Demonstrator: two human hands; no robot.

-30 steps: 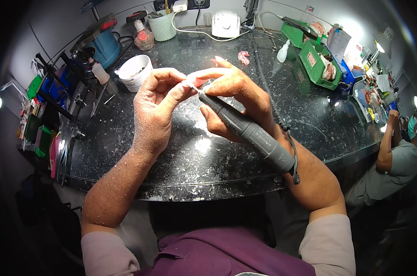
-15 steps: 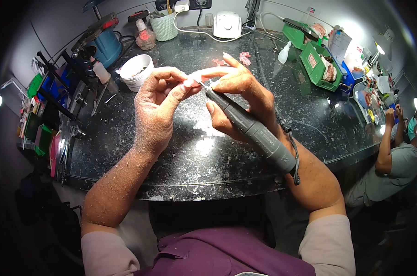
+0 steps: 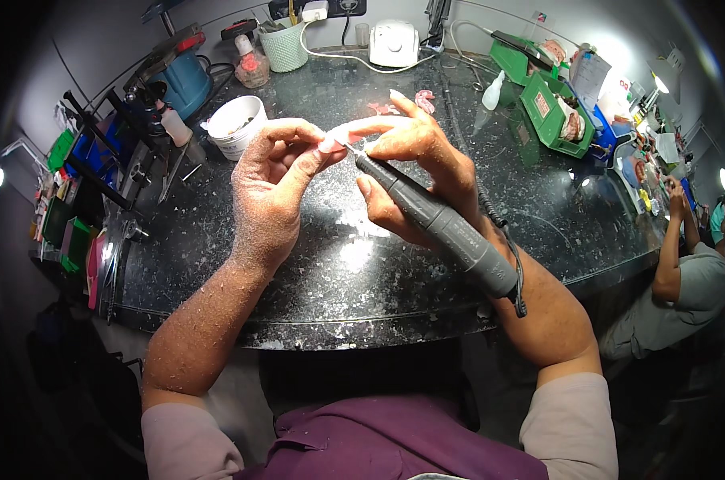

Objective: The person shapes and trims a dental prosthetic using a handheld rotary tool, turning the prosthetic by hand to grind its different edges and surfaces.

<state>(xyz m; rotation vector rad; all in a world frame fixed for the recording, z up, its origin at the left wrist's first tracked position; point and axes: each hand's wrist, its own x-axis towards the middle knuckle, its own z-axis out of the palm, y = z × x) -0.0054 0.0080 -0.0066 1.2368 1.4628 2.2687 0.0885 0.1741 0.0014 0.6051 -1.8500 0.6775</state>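
Observation:
My left hand point(image 3: 270, 188), dusted with pale powder, pinches a small pink denture piece point(image 3: 336, 139) between thumb and fingers. The fingers hide much of it. In my right hand point(image 3: 426, 156) is a dark grey rotary handpiece point(image 3: 446, 228), its back end toward me and a coiled cord hanging from it. The thin bur point(image 3: 352, 148) at its tip meets or nearly meets the pink piece; I cannot tell whether they touch. My right index finger reaches over to the piece. Two more pink pieces, one a curved denture point(image 3: 425, 102), lie on the bench beyond my right hand.
A white tub point(image 3: 237, 128) stands just beyond my left hand on the speckled black bench point(image 3: 354, 304). Tools and a blue machine point(image 3: 185, 84) are at left. Green bins point(image 3: 556, 116) and a small white bottle point(image 3: 494, 92) sit at right. Another person point(image 3: 682, 280) works far right.
The pink piece has turned slightly in my fingers. The handpiece has shifted a little, its back end moving slightly right. My left hand stays almost in place.

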